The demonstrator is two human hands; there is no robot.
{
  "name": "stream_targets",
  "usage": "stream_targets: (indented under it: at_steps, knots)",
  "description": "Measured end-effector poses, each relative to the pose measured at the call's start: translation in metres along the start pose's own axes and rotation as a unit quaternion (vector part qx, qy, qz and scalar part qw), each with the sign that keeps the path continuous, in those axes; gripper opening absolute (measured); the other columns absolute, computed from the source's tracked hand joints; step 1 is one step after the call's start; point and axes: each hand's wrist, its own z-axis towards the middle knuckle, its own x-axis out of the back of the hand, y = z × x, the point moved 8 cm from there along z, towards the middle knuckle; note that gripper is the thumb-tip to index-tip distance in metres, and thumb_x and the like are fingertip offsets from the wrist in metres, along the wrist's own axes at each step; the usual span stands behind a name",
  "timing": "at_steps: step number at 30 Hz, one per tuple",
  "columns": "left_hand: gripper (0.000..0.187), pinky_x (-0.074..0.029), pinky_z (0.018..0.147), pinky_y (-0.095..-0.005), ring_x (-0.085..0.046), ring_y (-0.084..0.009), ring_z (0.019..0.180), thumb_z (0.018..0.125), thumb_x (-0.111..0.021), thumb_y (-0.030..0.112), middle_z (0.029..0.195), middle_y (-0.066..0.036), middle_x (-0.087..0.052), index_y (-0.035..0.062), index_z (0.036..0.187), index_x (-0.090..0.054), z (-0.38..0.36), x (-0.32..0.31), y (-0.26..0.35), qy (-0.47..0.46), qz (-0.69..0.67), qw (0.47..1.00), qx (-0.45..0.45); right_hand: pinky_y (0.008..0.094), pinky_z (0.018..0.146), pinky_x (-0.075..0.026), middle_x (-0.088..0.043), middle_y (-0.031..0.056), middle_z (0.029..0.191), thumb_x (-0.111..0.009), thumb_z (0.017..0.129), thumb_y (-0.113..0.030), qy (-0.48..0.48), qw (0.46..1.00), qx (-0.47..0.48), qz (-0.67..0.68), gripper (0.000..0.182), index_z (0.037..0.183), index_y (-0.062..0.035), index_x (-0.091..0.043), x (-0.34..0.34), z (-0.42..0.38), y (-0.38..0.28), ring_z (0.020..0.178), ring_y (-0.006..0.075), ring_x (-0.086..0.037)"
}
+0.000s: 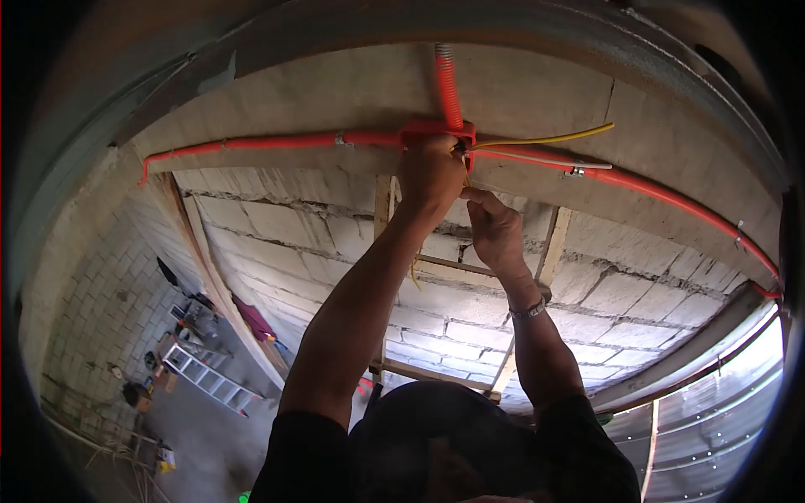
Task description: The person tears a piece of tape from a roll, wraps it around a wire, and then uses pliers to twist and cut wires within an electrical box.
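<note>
My left hand (429,176) is closed in front of the red junction box (415,128) on the concrete beam, its fingertips at a bundle of wires; the fingers are partly hidden. Just below and to the right, my right hand (495,228) pinches a thin yellowish wire (468,178) coming down from the bundle. A yellow wire (545,137) and a white wire (545,161) stick out rightward from the box. Another thin yellow wire end (415,275) dangles beneath my left forearm.
Red conduit (268,142) runs left from the box, another conduit (671,192) right, and a corrugated one (449,88) upward. Behind are a block wall (335,243) and wooden framing (553,247). Far below, a ladder (210,379) lies on the floor (222,444).
</note>
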Motion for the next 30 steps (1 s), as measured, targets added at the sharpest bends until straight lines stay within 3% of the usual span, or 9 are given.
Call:
stream_targets:
  at_steps: [7,12,17,19,21,23,25,27,30]
  knots:
    - [0.016,-0.05,0.066,-0.044,-0.064,-0.0364,0.075,0.082,-0.058,0.017,0.074,-0.018,-0.064,0.0031,0.085,-0.066,0.004,-0.001,0.0,-0.052,0.014,0.997,-0.055,0.0252,0.058,-0.047,-0.064,0.0104,0.071,-0.061,0.088,-0.005,0.027,0.999,0.017,-0.009,0.014,0.099,-0.0093,-0.067,0.004,0.0,0.01,0.058,0.0116,-0.058]
    - [0.02,-0.048,0.053,-0.0291,-0.062,-0.0132,0.059,0.085,-0.064,0.018,0.061,-0.009,-0.061,-0.0006,0.092,-0.063,0.013,0.007,-0.003,-0.254,-0.053,0.966,0.006,0.0318,0.062,-0.051,-0.067,0.0141,0.078,-0.062,0.085,-0.005,0.012,0.996,0.043,-0.079,0.017,0.1,-0.0113,-0.068,0.011,0.001,-0.006,0.069,0.0257,-0.066]
    - [0.018,-0.051,0.055,-0.0263,-0.064,-0.014,0.066,0.089,-0.061,0.011,0.079,-0.009,-0.066,-0.0063,0.094,-0.061,-0.023,0.023,-0.022,-0.333,-0.327,0.873,0.141,0.0371,0.062,-0.052,-0.065,0.0154,0.074,-0.064,0.08,-0.004,-0.031,0.975,0.092,-0.198,0.024,0.104,-0.009,-0.066,0.007,-0.003,-0.049,0.069,0.031,-0.064]
    - [0.03,-0.052,0.061,-0.0256,-0.064,-0.0138,0.076,0.09,-0.061,0.012,0.094,-0.01,-0.065,-0.0036,0.116,-0.06,-0.04,0.03,-0.024,-0.315,-0.347,0.868,0.164,0.0355,0.059,-0.051,-0.064,0.0153,0.071,-0.065,0.083,-0.009,0.007,0.97,0.125,-0.208,0.018,0.101,-0.0048,-0.066,0.014,-0.002,-0.077,0.063,0.0271,-0.064]
    - [0.033,-0.05,0.064,-0.0231,-0.064,-0.0124,0.073,0.09,-0.06,0.015,0.084,-0.007,-0.067,-0.0014,0.118,-0.06,-0.051,0.024,-0.027,-0.264,-0.447,0.843,0.145,0.033,0.054,-0.049,-0.061,0.0143,0.067,-0.062,0.09,-0.019,0.023,0.996,0.012,-0.089,0.019,0.098,-0.002,-0.065,0.019,0.001,-0.079,0.057,0.0205,-0.062]
    - [0.035,-0.048,0.067,-0.0237,-0.061,-0.0106,0.072,0.09,-0.06,0.018,0.084,-0.005,-0.066,0.0023,0.12,-0.06,-0.055,0.02,-0.03,-0.278,-0.407,0.863,0.11,0.0292,0.05,-0.046,-0.062,0.0121,0.065,-0.047,0.096,-0.046,-0.044,0.991,-0.128,0.003,0.052,0.081,0.0024,-0.06,-0.002,0.008,-0.047,0.055,0.0155,-0.06]
    - [0.031,-0.047,0.066,-0.0267,-0.059,-0.0097,0.072,0.089,-0.061,0.019,0.084,-0.004,-0.064,0.0053,0.117,-0.062,-0.051,0.024,-0.029,-0.242,-0.407,0.877,0.076,0.0286,0.049,-0.047,-0.061,0.0097,0.063,-0.045,0.094,-0.052,-0.088,0.981,-0.17,0.025,0.059,0.075,0.0025,-0.057,-0.022,0.014,-0.026,0.053,0.0138,-0.059]
    - [0.027,-0.048,0.067,-0.0283,-0.059,-0.0115,0.074,0.089,-0.058,0.014,0.086,-0.005,-0.064,0.0053,0.114,-0.063,-0.044,0.027,-0.033,-0.271,-0.42,0.863,0.077,0.0285,0.049,-0.049,-0.06,0.0086,0.063,-0.049,0.094,-0.048,-0.082,0.975,-0.186,0.09,0.053,0.08,0.0022,-0.057,-0.043,0.017,-0.017,0.056,0.0139,-0.061]
    - [0.024,-0.048,0.064,-0.0266,-0.06,-0.0129,0.07,0.088,-0.054,0.01,0.083,-0.006,-0.065,0.003,0.109,-0.065,-0.033,0.03,-0.025,-0.305,-0.396,0.865,-0.032,0.0279,0.045,-0.042,-0.053,0.0048,0.064,-0.049,0.095,-0.023,-0.038,0.875,-0.298,0.38,0.024,0.094,0.0001,-0.056,-0.067,0.01,-0.01,0.052,0.0127,-0.053]
